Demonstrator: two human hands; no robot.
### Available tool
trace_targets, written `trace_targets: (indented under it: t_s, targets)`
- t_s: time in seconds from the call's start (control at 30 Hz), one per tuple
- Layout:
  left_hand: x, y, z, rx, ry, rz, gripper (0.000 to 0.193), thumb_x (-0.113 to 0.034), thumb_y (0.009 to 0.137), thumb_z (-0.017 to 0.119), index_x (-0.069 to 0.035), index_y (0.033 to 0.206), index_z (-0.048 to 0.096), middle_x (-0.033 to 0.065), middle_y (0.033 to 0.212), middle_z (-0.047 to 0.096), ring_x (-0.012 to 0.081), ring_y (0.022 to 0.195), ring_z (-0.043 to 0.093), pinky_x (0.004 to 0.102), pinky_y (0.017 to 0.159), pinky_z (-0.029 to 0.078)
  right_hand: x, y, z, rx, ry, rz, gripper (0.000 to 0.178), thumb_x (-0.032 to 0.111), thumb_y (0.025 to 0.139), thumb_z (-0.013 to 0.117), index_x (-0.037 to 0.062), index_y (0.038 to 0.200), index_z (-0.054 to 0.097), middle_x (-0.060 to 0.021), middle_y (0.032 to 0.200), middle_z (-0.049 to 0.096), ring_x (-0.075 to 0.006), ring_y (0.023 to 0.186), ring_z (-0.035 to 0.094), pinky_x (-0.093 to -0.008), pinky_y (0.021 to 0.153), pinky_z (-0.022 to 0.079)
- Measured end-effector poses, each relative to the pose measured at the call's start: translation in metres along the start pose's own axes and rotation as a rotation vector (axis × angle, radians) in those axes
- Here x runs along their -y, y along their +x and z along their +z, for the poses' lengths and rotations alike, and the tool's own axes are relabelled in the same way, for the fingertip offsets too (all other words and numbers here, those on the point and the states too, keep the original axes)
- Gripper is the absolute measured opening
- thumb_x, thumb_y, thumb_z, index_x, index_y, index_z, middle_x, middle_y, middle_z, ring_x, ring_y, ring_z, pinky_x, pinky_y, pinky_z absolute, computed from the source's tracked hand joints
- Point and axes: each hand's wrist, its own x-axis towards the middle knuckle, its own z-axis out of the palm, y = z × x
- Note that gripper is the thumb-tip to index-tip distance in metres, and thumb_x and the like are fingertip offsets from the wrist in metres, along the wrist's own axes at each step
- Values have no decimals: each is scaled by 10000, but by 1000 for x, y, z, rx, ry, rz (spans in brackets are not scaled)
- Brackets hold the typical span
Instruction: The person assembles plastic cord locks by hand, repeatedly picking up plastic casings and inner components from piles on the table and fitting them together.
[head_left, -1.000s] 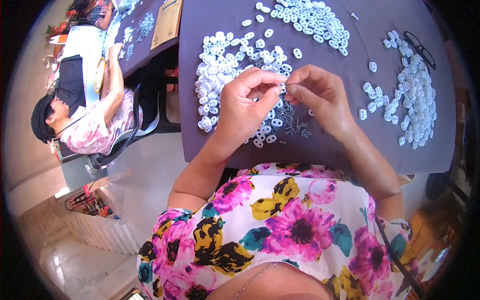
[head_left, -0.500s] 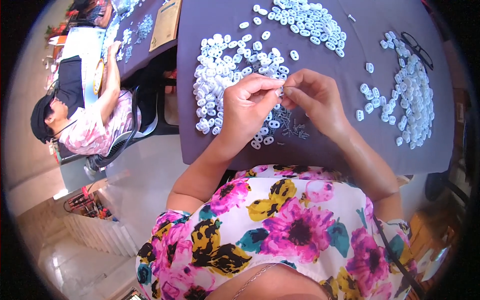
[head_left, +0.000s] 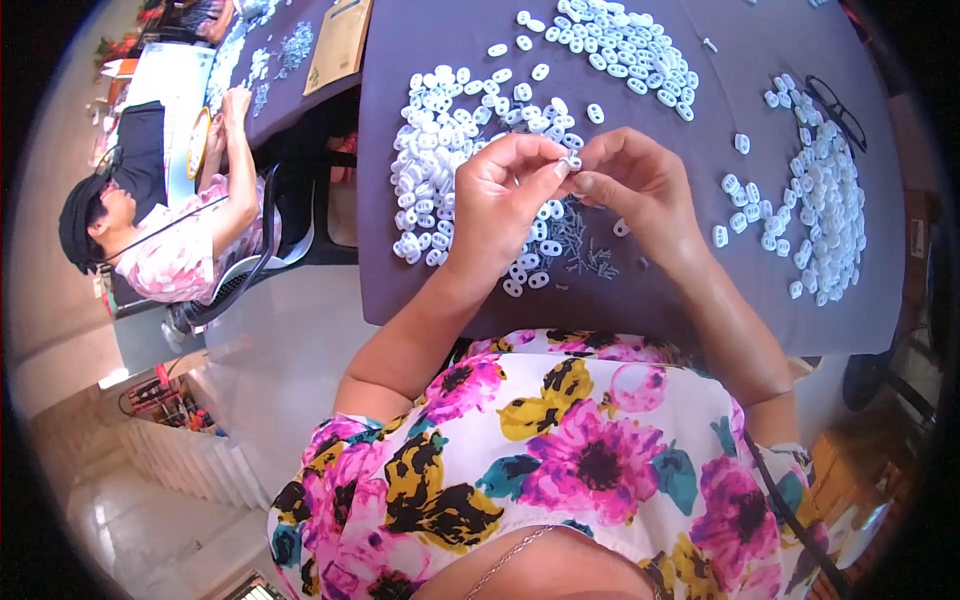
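Note:
My left hand (head_left: 508,192) pinches a small white oval two-hole plastic piece (head_left: 571,163) between thumb and fingertips. Close against its right side is my right hand (head_left: 640,188), thumb and fingers closed together; what they hold, if anything, is too small to make out. Both hands are above the dark-covered table (head_left: 640,290). Under and left of my left hand spreads a heap of similar white pieces (head_left: 425,165). A loose scatter of small grey screws (head_left: 597,262) lies just below my hands, partly hidden by them.
More white pieces form a far pile (head_left: 640,55) and a right pile (head_left: 830,200). Dark-framed eyeglasses (head_left: 838,110) lie beyond the right pile. A single screw (head_left: 710,44) rests near the far edge. At left, another person (head_left: 190,240) sits at a table with a brown envelope (head_left: 338,45).
The white piece now shows between my fingertips, where the fingers hid it before. My right fingers have shifted slightly. The other person's arm has moved at the left table.

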Motion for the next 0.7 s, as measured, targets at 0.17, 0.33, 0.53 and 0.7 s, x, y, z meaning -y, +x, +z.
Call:
trace_targets:
  t_s: [0.17,0.33,0.53,0.7]
  targets:
    - [2,-3,0,49,-18,-83,104,29,868,613,39,972,618,87,898,667,147,781,665,273,746,571,-5,0,-3,-61,-61,-19,98,13,847,670,-7,926,616,-9,822,621,-59,749,571,-205,668,474]
    - [-6,-2,2,23,274,85,240,26,835,643,11,1071,609,65,985,643,115,875,634,258,834,517,2,0,-2,-54,-245,-75,51,-2,852,624,-12,899,609,-11,805,616,-56,728,567,-202,649,461]
    - [-6,4,-7,156,391,120,132,29,865,615,17,994,643,51,935,658,107,861,633,238,789,508,10,-3,0,5,-168,74,23,-5,856,608,-12,867,588,-17,784,609,-70,733,590,-212,651,477]
    - [-4,0,-6,114,275,48,120,47,859,596,24,969,636,60,916,656,120,841,649,245,765,528,8,-1,-1,5,-133,88,45,-17,859,609,-19,903,601,-33,803,632,-86,735,608,-222,653,496]
